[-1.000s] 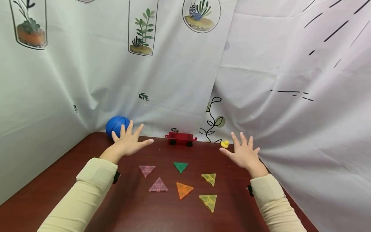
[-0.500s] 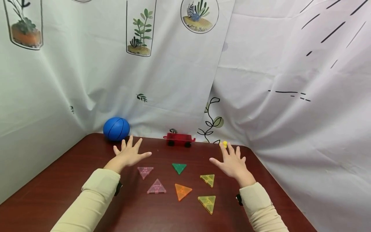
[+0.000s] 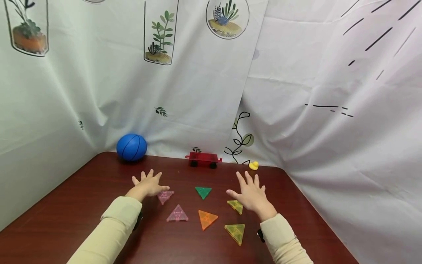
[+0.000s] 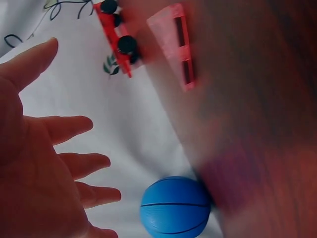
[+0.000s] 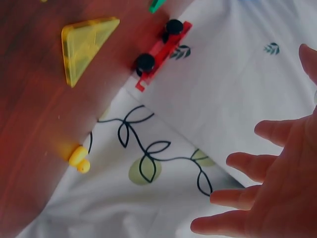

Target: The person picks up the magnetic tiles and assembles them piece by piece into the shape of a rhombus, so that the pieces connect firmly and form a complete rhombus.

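Note:
My left hand (image 3: 148, 186) is held out with its fingers spread, nearest to the far pink triangle tile (image 3: 165, 197), and holds nothing. My right hand (image 3: 251, 192), also spread and holding nothing, partly covers the far yellow triangle tile (image 3: 236, 207) in the head view. Between the hands lie a green triangle tile (image 3: 203, 192) and an orange triangle tile (image 3: 207, 219). Closer to me are a second pink triangle tile (image 3: 177, 213) and a second yellow triangle tile (image 3: 236, 233). Both wrist views show the fingers apart from any object.
A blue ball (image 3: 131, 147) sits at the back left of the dark red table (image 3: 72, 205). By the far edge stand a red toy wagon (image 3: 203, 159) and a small yellow duck (image 3: 254, 165). White printed cloth (image 3: 204, 91) hangs behind and along the sides.
Both hands have come lower and closer to the tiles. The right hand has moved left, uncovering the duck; the left has dropped away from the ball. The tiles lie as before.

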Demonstrator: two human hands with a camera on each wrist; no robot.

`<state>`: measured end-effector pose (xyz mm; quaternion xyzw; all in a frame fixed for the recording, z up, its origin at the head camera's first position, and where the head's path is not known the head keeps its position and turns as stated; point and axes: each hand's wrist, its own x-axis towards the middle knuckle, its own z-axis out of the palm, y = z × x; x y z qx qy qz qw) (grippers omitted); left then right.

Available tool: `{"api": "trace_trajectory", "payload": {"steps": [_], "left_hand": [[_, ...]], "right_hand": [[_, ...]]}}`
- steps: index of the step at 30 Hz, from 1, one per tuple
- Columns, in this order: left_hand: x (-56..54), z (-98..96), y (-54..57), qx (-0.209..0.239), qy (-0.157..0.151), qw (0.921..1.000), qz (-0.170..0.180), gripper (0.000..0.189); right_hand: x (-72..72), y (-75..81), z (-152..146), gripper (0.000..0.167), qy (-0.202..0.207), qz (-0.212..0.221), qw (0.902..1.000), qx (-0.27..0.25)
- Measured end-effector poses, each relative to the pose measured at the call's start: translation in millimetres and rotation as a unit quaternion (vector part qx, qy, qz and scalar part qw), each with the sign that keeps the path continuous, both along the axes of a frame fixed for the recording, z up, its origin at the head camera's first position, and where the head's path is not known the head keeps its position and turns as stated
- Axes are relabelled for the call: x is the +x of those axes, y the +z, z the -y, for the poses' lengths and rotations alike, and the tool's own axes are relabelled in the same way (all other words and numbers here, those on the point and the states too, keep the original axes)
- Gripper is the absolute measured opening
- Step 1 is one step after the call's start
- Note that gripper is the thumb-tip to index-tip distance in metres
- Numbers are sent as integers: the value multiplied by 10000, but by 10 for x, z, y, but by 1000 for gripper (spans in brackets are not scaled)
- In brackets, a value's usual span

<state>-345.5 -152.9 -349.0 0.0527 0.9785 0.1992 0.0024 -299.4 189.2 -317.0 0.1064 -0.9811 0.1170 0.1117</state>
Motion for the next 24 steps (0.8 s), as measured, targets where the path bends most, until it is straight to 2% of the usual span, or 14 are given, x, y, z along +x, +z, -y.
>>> {"api": "trace_trajectory", "payload": {"steps": [4,10,17,24], "left_hand": [[-46,-20,-98,-120,57,9997,194,72],[-91,-33,-194,-41,0,9994,330,67],[-139,-74,-221,78,148,9991,392,31],[-156,-139,-249,60,342,9982,495,19]], "right_hand": [[2,-74,81,78,67,63,10000,-36],[3,-159,157,73,100,122,9999,-26],[-5,-231,241,69,308,230,9992,85],[19,-318,371,64,745,340,9961,319]]}}
